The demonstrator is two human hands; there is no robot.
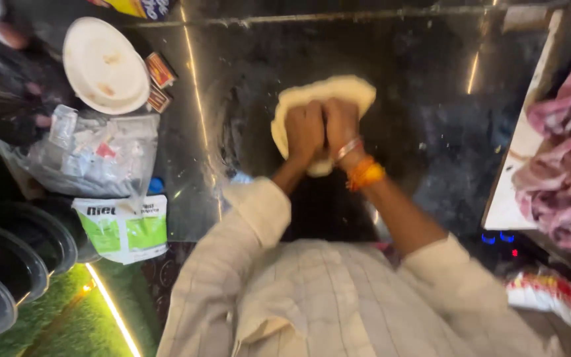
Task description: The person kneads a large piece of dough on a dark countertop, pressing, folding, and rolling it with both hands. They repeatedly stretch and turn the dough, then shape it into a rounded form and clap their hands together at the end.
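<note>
Both fists together, arms outstretched.

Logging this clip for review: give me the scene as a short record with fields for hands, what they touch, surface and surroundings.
left hand: fist pressed on dough, next to right hand
right hand: fist pressed on dough, bangles at wrist
dough: pale flat round, lying on counter
counter: dark, glossy, dusted white
left side: white plate, clear bag, green-white pouch
right side: pink cloth
</note>
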